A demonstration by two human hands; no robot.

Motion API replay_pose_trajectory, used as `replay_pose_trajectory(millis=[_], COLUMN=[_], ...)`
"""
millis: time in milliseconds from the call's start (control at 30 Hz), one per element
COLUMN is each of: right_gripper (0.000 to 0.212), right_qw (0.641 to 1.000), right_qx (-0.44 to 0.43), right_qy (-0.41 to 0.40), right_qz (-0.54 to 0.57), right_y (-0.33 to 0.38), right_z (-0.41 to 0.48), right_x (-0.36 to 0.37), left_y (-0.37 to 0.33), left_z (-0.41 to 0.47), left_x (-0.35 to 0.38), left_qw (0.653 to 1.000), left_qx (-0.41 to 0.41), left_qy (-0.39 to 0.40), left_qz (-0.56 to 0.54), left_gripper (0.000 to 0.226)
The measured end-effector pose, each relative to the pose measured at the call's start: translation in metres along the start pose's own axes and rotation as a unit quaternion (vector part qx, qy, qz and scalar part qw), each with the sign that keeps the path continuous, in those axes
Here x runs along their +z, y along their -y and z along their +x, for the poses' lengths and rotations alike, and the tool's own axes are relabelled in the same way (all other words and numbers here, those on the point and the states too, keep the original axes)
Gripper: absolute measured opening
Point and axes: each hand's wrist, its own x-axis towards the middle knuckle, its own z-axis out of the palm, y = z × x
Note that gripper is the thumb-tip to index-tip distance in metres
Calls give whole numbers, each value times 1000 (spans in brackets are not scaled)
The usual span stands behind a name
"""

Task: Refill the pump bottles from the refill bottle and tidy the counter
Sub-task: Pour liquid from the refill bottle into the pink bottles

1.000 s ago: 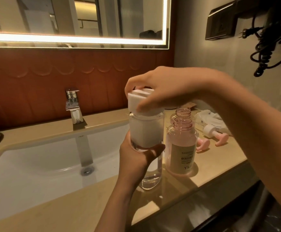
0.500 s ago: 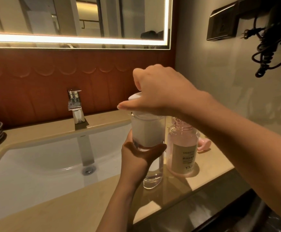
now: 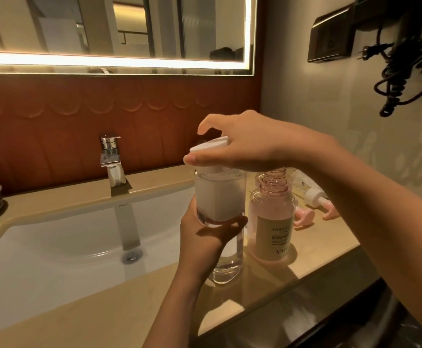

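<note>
Your left hand is wrapped around the lower body of a clear refill bottle, which stands upright near the front edge of the table, just right of the sink. Your right hand reaches over from the right and grasps its white cap. The cap sits tilted on the bottle's mouth, and it cannot be told whether it is coming off or going on. Just beside the bottle, on its right, stands a pink pump bottle with its threaded neck open and no pump fitted. The neck of a second pink bottle shows behind it. Two pink pump heads lie loose on the table farther back. The task looks far from finished: the tinted plastic hides how full the pink bottles are, both need their pumps screwed back on, and the table has yet to be tidied.
</note>
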Motion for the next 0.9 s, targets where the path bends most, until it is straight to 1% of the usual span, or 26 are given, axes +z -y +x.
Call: replay_pose_trajectory(millis=[67, 233, 367, 467, 567, 600, 667, 733, 800, 900], right_gripper=[65, 52, 41, 37, 39, 44, 56, 61, 63, 62], right_qw=[1000, 996, 985, 972, 958, 952, 941, 937, 933, 910], right_qx=[-8, -19, -12, 7, 59, 81, 122, 166, 221, 296], right_qy=[-17, -56, -128, -187, -193, -188, -183, -182, -187, -226], right_qz=[5, 61, 118, 145, 206, 229, 258, 248, 211, 182], right_y=[-2, -10, -21, -40, -65, -74, -95, -117, -140, -170], right_z=[-1, -2, 0, -8, -33, -44, -71, -96, -119, -143], right_x=[-1, 0, -5, -9, -5, -1, 10, 24, 39, 69], left_y=[0, 2, 5, 4, 3, 3, 6, 8, 9, 9], left_z=[-1, 0, 1, 1, 2, 2, 3, 3, 3, 4], left_x=[-1, -2, -2, -2, -2, -3, -3, -3, -4, -4], left_qw=[1000, 1000, 1000, 1000, 1000, 1000, 1000, 1000, 1000, 999], left_qx=[3, 9, 15, 19, 17, 19, 20, 22, 25, 27], left_qy=[2, 8, 5, 3, 4, 5, 6, 6, 7, 9], left_qz=[-2, 0, 8, 4, -8, -9, -10, -11, -16, -15], left_gripper=[66, 68, 56, 58, 70, 74, 74, 80, 78, 79])
